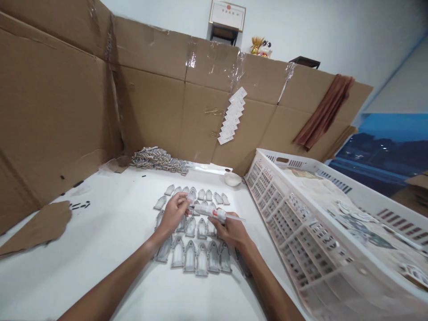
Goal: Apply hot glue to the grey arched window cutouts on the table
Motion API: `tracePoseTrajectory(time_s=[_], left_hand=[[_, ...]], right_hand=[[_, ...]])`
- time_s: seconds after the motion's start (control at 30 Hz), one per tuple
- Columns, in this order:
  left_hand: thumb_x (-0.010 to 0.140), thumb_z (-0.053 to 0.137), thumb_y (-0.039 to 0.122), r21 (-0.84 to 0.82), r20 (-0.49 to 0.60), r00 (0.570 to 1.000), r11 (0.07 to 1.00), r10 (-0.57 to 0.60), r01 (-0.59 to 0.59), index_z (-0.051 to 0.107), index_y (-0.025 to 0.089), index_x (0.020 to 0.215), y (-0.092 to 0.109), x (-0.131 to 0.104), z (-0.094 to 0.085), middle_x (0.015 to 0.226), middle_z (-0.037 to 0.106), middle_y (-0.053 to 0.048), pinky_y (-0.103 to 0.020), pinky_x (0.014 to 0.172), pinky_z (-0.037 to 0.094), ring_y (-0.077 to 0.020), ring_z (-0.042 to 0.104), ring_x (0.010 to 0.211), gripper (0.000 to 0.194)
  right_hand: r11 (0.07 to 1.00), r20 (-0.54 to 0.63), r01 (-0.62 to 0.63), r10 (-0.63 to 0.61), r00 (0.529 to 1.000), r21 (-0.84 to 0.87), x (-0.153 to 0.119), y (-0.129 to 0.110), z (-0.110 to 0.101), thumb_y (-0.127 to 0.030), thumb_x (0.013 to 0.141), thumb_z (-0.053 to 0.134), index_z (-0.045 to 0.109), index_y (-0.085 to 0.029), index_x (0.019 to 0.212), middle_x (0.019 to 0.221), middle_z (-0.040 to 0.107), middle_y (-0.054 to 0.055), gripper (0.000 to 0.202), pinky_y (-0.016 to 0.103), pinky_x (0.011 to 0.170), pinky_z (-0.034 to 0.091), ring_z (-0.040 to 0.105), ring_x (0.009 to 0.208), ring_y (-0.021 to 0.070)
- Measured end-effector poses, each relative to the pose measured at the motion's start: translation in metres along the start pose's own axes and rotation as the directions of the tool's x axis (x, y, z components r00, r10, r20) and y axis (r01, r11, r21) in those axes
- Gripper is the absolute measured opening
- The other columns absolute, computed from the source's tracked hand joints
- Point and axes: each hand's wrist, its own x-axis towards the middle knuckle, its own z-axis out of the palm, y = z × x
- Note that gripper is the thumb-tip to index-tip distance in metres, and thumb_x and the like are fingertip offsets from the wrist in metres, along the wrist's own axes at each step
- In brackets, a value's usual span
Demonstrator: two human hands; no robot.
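Observation:
Between the thumb and fingers of my left hand is a small grey arch-shaped piece, held upright above the table. My right hand is closed around a white syringe-like tube with a red ring. Its narrow end points left, close to the held piece, and a thin pale rod sticks out to the right. Whether the tip touches the piece I cannot tell. Below both hands, several more arch-shaped pieces lie in rows on the white table; my hands hide some of them.
A pile of small grey parts lies against the cardboard wall. Near it sits a small white bowl. A white plastic crate borders the right side. At left are a torn cardboard piece and small black bits.

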Motion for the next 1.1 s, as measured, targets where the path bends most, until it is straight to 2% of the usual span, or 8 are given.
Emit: tracePoseTrajectory(time_s=[0.4,0.83,0.97,1.1], left_hand=[[0.082,0.07,0.055,0.011,-0.011,1.0,1.0,0.007,-0.007,0.059,0.019,0.111,-0.001,0.002,-0.002,0.08,0.073,0.001,-0.032,0.061,0.054,-0.0185,0.069,0.058,0.047],[0.081,0.072,0.059,0.041,-0.031,0.999,0.998,0.045,-0.043,0.061,0.02,0.108,0.002,0.0,-0.002,0.081,0.073,-0.001,-0.032,0.061,0.056,-0.019,0.07,0.058,0.049],[0.085,0.071,0.059,0.069,-0.032,0.997,0.995,0.076,-0.074,0.061,0.021,0.108,0.002,-0.003,-0.001,0.085,0.073,-0.003,-0.032,0.062,0.058,-0.0221,0.073,0.071,0.046],[0.091,0.068,0.055,0.196,-0.048,0.986,0.97,0.159,-0.147,0.064,0.023,0.108,-0.002,-0.004,-0.004,0.088,0.074,-0.002,-0.032,0.069,0.058,-0.0223,0.073,0.078,0.036]], right_hand=[[0.999,0.004,-0.002,0.002,1.0,0.037,0.0,-0.002,-0.002,-0.05,0.104,0.051,0.06,-0.023,0.08,0.066,0.061,0.0,0.037,0.028,0.059,0.032,0.053,0.06,0.0164],[0.998,0.031,0.023,-0.025,0.999,0.063,0.001,-0.005,-0.004,-0.045,0.105,0.052,0.061,-0.023,0.08,0.07,0.067,0.002,0.034,0.028,0.061,0.034,0.057,0.061,0.0169],[0.998,0.04,0.027,-0.029,0.999,0.054,0.001,-0.007,-0.005,-0.044,0.105,0.053,0.06,-0.023,0.078,0.068,0.066,0.002,0.035,0.027,0.06,0.033,0.057,0.059,0.0165],[0.999,0.03,0.046,-0.047,0.998,0.015,0.0,-0.01,-0.003,-0.043,0.106,0.052,0.063,-0.023,0.079,0.069,0.068,0.003,0.035,0.027,0.059,0.032,0.06,0.058,0.0166]])
